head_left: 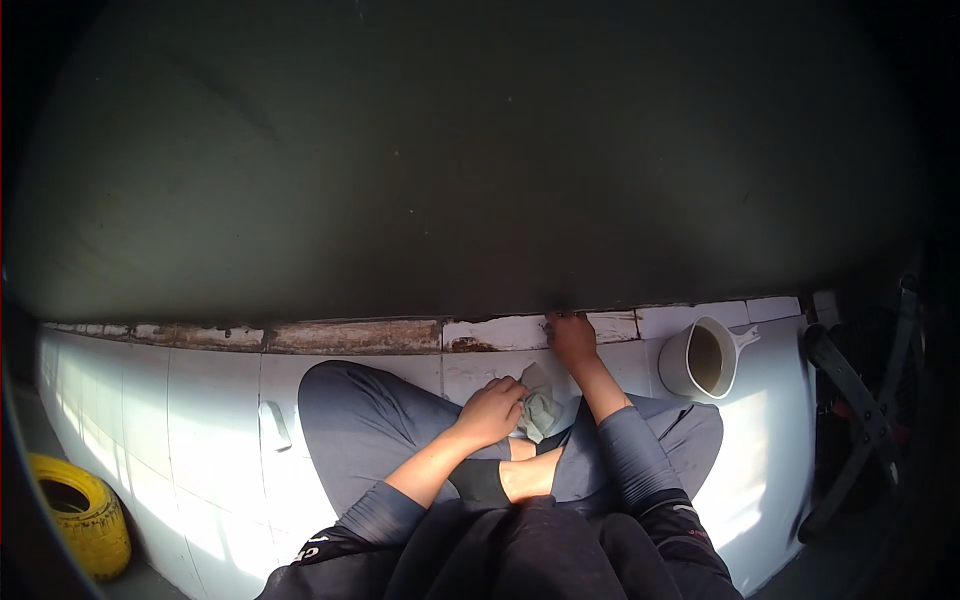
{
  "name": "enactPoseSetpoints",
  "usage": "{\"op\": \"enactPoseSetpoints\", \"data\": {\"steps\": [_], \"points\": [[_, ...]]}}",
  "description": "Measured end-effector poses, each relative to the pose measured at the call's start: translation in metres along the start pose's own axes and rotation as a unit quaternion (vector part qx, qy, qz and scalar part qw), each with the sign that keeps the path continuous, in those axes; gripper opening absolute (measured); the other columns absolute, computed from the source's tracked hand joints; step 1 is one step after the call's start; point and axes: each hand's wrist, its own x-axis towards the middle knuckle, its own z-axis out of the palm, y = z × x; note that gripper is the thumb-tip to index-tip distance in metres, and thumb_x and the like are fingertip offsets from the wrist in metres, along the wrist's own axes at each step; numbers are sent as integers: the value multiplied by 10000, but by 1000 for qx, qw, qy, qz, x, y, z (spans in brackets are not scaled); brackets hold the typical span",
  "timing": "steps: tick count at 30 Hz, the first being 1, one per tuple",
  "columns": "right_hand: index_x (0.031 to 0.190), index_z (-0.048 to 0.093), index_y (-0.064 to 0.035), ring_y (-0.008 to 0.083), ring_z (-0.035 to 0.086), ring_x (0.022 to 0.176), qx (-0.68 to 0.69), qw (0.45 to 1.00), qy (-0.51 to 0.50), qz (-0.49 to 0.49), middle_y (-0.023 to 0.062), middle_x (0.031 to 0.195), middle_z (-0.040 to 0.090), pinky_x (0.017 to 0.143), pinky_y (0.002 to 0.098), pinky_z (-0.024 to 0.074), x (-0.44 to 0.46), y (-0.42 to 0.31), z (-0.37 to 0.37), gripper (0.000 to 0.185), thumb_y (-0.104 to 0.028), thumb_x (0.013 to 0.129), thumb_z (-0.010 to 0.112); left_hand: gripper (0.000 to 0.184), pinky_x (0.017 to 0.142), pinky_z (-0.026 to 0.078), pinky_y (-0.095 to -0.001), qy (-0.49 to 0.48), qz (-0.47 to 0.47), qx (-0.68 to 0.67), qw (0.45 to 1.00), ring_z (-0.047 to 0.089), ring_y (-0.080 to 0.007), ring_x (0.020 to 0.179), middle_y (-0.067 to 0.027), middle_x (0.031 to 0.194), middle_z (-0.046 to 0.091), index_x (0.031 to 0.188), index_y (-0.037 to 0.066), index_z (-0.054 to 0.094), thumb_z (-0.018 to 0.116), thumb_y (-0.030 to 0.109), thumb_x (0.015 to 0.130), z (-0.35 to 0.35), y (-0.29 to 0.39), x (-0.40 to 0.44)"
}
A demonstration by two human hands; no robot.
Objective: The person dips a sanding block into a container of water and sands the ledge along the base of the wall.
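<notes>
My left hand [493, 412] rests over my crossed legs, its fingers closed on a crumpled pale grey cloth [541, 405]. Farther forward, my right hand [572, 338] presses on the low strip of tiles [495, 333] along the foot of the dark wall. Its fingers are bent together, and something small and dark shows at their tips, too unclear to name. Brown stains mark the strip, more heavily toward the left, while the part right of my hand looks whiter. A white dipper [672, 366] with a handle stands right of my right knee, murky liquid inside.
A large dark wall [480, 170] rises in front of me. White tiles [215, 420] cover the surface I sit on. A small whitish piece [274, 425] lies left of my knee. A yellow tyre [105, 530] is at far left; a black crossed frame [858, 400] stands at right.
</notes>
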Motion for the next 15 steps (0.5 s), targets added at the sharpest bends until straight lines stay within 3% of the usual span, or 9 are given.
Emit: {"op": "enactPoseSetpoints", "data": {"steps": [2, 3, 5, 6, 8, 9, 11, 12, 15], "points": [[981, 640, -134, 330, 609, 917, 112, 992, -52, 6, 161, 970, 624, 674, 397, 535, 1, 13, -15, 255, -124, 726, 649, 231, 825, 441, -410, 4, 6, 1, 1000, 536, -336, 967, -143, 1006, 555, 1016, 32, 575, 510, 141, 823, 0, 1, 0], [981, 640, -134, 330, 609, 917, 112, 992, -49, 9, 161, 970, 624, 674, 397, 535, 1, 23, -19, 255, -124, 726, 649, 229, 821, 441, -409, 9, 9, 0, 1000, 536, -337, 962, -143, 1001, 556, 1015, 31, 576, 511, 140, 824, 0, 1, -1], [1002, 625, -134, 253, 625, 865, 361, 932, 0, 4, 114, 966, 627, 661, 332, 521, -1, 47, -30, 269, -156, 741, 685, 227, 817, 444, -403, 13, 18, -2, 1000, 540, -332, 955, -143, 993, 558, 1014, 29, 579, 509, 134, 825, -1, 2, -1], [1002, 625, -134, 253, 625, 865, 358, 934, 5, 9, 114, 966, 627, 661, 332, 521, -4, 54, -45, 269, -156, 741, 685, 226, 813, 447, -397, 21, 26, -4, 999, 544, -328, 949, -144, 985, 559, 1014, 27, 582, 507, 128, 826, -2, 3, 1], [1073, 587, -145, 180, 621, 848, 609, 762, -136, 171, 51, 967, 612, 659, 297, 507, -14, 73, -81, 256, -180, 826, 643, 223, 804, 451, -388, 20, 29, -22, 999, 550, -319, 938, -143, 975, 559, 1012, 24, 586, 505, 121, 828, -3, 8, 2], [1073, 587, -145, 180, 621, 848, 608, 764, -125, 176, 51, 967, 612, 659, 297, 507, -22, 83, -97, 256, -180, 826, 643, 221, 794, 456, -378, 21, 24, -38, 999, 557, -311, 927, -143, 964, 559, 1010, 21, 589, 503, 115, 830, -3, 11, 3], [1153, 540, -146, 140, 608, 873, 734, 637, -122, 200, 15, 992, 590, 670, 311, 520, -39, 105, -120, 264, -157, 891, 572, 219, 778, 462, -363, 8, 27, -43, 999, 566, -295, 908, -138, 961, 560, 1008, 17, 593, 501, 109, 832, -1, 21, 7], [1198, 486, -108, 178, 612, 933, 780, 588, -117, 182, 52, 1051, 580, 713, 352, 556, -49, 119, -126, 266, -135, 934, 504, 216, 773, 464, -360, 1, 25, -53, 998, 567, -292, 904, -134, 959, 561, 1006, 16, 593, 503, 111, 833, 0, 28, 9], [1201, 502, -109, 152, 604, 905, 834, 528, -7, 160, 50, 1049, 587, 704, 327, 540, -79, 140, -144, 279, -128, 924, 524, 228, 792, 456, -365, -28, 48, -40, 998, 563, -291, 917, -126, 983, 570, 1030, 19, 589, 497, 105, 840, 16, 45, 22]]}}
